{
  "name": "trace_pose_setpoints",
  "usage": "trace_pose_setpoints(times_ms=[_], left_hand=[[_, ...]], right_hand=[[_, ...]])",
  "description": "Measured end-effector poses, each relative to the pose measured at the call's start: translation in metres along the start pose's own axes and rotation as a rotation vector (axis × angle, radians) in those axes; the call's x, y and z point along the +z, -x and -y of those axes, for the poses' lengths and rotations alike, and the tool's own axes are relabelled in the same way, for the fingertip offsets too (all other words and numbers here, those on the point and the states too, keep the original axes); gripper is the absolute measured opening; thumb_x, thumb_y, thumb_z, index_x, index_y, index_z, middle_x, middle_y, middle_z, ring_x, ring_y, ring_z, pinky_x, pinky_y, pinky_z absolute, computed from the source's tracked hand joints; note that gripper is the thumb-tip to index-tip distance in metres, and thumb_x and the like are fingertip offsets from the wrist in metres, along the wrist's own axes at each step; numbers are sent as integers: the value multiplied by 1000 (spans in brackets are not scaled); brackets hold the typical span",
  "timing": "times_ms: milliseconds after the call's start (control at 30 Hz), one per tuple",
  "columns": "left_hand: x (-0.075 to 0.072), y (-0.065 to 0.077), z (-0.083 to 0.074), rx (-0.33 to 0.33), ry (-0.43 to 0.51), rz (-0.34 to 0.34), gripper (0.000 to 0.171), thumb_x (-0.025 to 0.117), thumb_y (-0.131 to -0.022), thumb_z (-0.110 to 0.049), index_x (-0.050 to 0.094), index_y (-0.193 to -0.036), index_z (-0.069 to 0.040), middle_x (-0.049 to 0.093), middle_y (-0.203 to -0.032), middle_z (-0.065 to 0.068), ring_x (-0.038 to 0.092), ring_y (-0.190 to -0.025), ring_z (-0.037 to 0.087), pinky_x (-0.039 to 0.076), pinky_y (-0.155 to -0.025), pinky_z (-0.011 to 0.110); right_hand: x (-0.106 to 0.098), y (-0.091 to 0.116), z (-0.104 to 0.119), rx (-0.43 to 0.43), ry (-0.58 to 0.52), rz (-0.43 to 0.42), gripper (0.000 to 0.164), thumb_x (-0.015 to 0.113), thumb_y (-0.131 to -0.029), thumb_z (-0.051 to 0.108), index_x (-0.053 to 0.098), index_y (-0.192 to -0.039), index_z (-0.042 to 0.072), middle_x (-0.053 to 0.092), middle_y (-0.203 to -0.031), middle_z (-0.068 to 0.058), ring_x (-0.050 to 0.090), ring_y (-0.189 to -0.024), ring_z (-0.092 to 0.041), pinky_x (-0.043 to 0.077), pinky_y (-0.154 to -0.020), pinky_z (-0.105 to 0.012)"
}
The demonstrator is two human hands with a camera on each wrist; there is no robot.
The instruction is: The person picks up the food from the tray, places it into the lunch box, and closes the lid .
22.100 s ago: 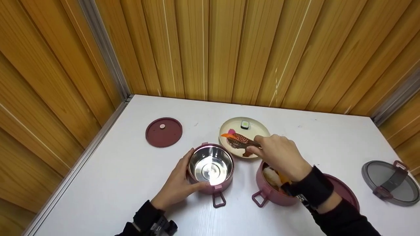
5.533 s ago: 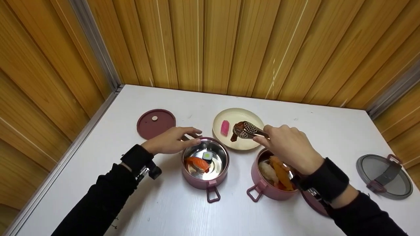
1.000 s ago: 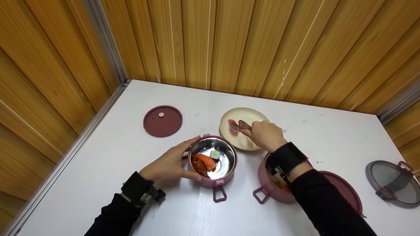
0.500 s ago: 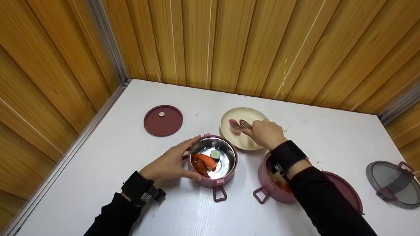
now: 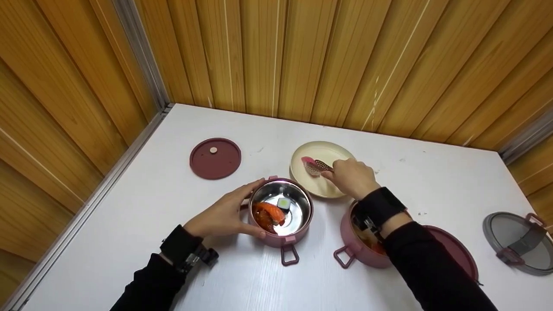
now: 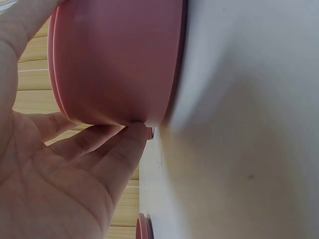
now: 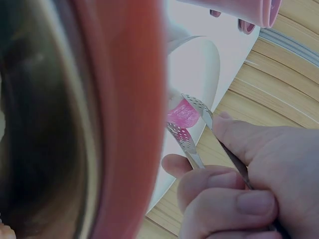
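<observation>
My left hand [image 5: 224, 214] holds the left pink pot [image 5: 276, 241], thumb at the near rim and fingers round the far side. Inside that steel-lined pot lie an orange sushi piece [image 5: 272, 212], a small sushi roll [image 5: 283, 204] and a glossy reddish-brown piece [image 5: 262, 221]. My right hand [image 5: 353, 176] grips perforated metal tongs [image 7: 200, 107] over the cream plate [image 5: 322, 188]. Between the tong ends sits a pink-topped sushi piece [image 7: 185, 114]; whether they pinch it firmly I cannot tell.
A second pink pot [image 5: 352, 235] holding food stands under my right wrist, partly hidden. One dark red lid [image 5: 216, 162] lies at the back left, another [image 5: 458, 248] behind my right sleeve. A grey clear lid [image 5: 516, 244] lies far right.
Over the longer span, the orange piece, roll and brown piece went from plate to left pot. In the last second, the tong ends came closer together round the pink piece; the left hand stayed put.
</observation>
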State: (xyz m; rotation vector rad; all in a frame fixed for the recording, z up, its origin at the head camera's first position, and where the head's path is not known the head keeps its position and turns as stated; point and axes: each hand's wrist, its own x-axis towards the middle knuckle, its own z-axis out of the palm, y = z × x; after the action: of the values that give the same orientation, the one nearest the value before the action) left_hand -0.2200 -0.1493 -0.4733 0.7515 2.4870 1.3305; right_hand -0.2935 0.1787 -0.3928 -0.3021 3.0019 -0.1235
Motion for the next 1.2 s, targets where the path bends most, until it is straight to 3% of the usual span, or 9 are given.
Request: trace_pose_setpoints(times_ms=[433, 733, 1200], left_hand=[[-1, 0, -2, 15, -3, 5, 125, 104, -77, -36, 29, -176, -20, 37, -180, 10, 46, -161, 37, 42, -131, 55], [-1, 0, -2, 11, 2, 2, 125, 104, -77, -36, 29, -176, -20, 36, -180, 10, 46, -162, 37, 43, -131, 55], [0, 0, -1, 3, 34, 8, 125, 104, -78, -33, 28, -176, -16, 35, -181, 12, 50, -158, 41, 45, -129, 54]], right_hand=[[-7, 13, -15, -45, -39, -51, 47, 63, -111, 46, 72, -97, 2, 75, -98, -30, 73, -88, -52, 59, -70, -64], [-15, 28, -23, -83, -61, -71, 44, 62, -112, 45, 70, -96, 5, 67, -81, -14, 67, -75, -38, 52, -61, -54], [-20, 57, -23, -154, -90, -134, 42, 63, -112, 45, 64, -88, 10, 46, -69, 0, 51, -64, -23, 37, -56, -36]])
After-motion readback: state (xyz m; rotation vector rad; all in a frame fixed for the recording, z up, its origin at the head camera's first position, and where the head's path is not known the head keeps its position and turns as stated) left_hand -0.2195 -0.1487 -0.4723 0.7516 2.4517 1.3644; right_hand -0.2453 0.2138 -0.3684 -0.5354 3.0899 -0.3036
